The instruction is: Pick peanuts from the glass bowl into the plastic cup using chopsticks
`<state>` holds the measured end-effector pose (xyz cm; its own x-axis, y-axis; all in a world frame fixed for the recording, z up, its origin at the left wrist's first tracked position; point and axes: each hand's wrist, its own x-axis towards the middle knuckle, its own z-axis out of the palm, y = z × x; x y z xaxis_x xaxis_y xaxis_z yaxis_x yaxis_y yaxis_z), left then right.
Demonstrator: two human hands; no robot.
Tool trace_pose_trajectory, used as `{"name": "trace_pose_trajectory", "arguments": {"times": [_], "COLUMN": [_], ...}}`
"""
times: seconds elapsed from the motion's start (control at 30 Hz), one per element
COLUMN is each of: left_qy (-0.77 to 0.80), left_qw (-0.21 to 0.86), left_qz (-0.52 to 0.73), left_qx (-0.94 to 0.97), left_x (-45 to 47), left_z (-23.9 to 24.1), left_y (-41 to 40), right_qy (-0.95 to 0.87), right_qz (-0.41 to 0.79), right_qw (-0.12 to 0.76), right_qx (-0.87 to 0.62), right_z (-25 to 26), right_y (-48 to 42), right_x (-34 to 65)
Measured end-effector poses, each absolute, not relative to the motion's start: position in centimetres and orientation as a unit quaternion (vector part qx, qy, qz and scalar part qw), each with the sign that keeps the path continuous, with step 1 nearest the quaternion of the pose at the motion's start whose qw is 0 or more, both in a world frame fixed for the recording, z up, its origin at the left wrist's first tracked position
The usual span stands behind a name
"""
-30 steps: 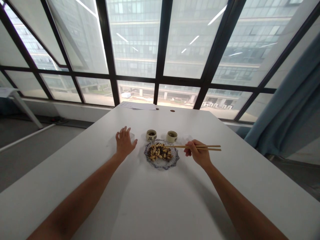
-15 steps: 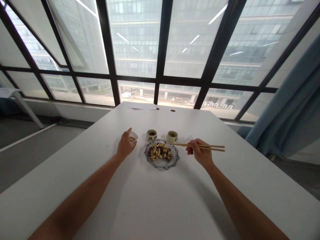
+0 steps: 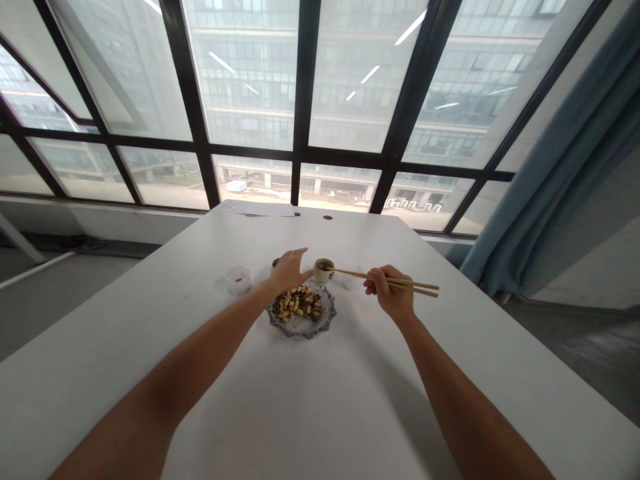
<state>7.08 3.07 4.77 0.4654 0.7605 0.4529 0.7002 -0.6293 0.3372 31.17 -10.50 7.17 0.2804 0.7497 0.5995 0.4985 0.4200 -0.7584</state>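
Note:
My right hand (image 3: 393,290) grips a pair of wooden chopsticks (image 3: 413,285); their tips are at the mouth of a small pale cup (image 3: 324,273) with dark marks. My left hand (image 3: 290,270) reaches over the back of the glass plate, thumb and fingers apart, just left of that cup; whether the thumb touches it I cannot tell. Behind my left hand a second cup (image 3: 275,263) is mostly hidden. The scalloped glass plate (image 3: 303,330) holds a heap of peanuts and dark seeds (image 3: 299,303).
A small clear white container (image 3: 237,280) with a few bits inside stands on the left. Another clear container (image 3: 351,279) sits right of the cups, partly behind the chopsticks. Papers (image 3: 257,209) lie at the white table's (image 3: 300,413) far edge, below the windows. A blue curtain (image 3: 545,167) hangs at right.
My left hand has let go of the left clear container and moved right, towards the right-hand cup. The chopstick tips have moved to that cup's mouth. The view has shifted right.

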Motion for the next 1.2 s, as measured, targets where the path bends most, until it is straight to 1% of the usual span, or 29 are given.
{"name": "trace_pose_trajectory", "arguments": {"times": [0.13, 0.23, 0.57, 0.73, 0.8, 0.9, 0.97, 1.1, 1.2], "left_qy": [0.438, 0.459, 0.403, 0.405, 0.412, 0.434, 0.453, 0.454, 0.425], "left_qw": [0.115, 0.130, 0.125, 0.123, 0.126, 0.139, 0.147, 0.132, 0.107], "left_qz": [0.175, 0.135, 0.195, 0.207, 0.206, 0.193, 0.181, 0.179, 0.233], "left_qx": [0.874, 0.869, 0.885, 0.882, 0.879, 0.869, 0.860, 0.863, 0.868], "left_x": [12.3, 13.8, 13.3, 13.3, 13.2, 12.9, 12.8, 12.3, 10.9], "left_z": [4.6, 4.2, 3.8, 3.8, 3.8, 3.8, 3.9, 4.4, 4.9], "left_y": [4.7, 5.6, 5.5, 5.3, 5.4, 5.6, 5.8, 5.7, 4.8], "right_qy": [-0.595, -0.598, -0.643, -0.678, -0.663, -0.588, -0.549, -0.548, -0.552], "right_qz": [0.050, 0.025, -0.005, 0.020, 0.025, 0.021, 0.014, 0.003, 0.034], "right_qw": [0.588, 0.582, 0.564, 0.517, 0.528, 0.592, 0.610, 0.566, 0.558], "right_qx": [-0.546, -0.551, -0.518, -0.521, -0.530, -0.550, -0.571, -0.616, -0.618], "right_z": [7.2, 6.8, 3.8, 4.0, 4.4, 4.8, 4.9, 5.1, 5.1], "right_y": [-10.5, -10.2, -9.1, -8.7, -8.6, -8.5, -8.4, -8.3, -8.2], "right_x": [31.8, 31.9, 31.0, 30.6, 31.0, 32.3, 33.1, 33.8, 33.4]}}
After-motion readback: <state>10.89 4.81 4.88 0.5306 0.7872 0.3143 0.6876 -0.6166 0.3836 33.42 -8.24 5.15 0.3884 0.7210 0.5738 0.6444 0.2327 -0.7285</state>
